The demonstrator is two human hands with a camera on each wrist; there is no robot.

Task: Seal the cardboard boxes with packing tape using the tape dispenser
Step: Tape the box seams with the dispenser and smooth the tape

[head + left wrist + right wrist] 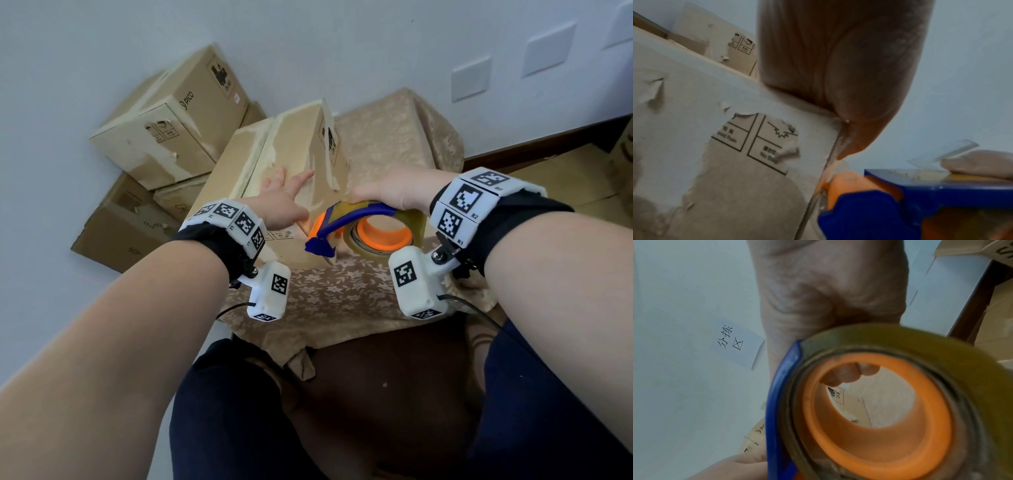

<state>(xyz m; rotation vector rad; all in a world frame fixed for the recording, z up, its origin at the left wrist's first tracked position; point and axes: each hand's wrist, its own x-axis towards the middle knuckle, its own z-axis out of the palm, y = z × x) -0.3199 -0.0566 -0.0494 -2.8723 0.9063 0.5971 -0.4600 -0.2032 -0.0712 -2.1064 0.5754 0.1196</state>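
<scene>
on the box (pixel 274 164), flat left hand (pixel 284 202) (right hand (pixel 394 195) grips dispenser (pixel 363 229)).

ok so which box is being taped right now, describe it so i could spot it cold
Find the small table under the beige floral cloth. The cardboard box on it is tipped up on edge, apart from the boxes stacked by the wall. Only this one has the left hand flat on it and the blue-and-orange tape dispenser, held by the right hand, at its corner.
</scene>
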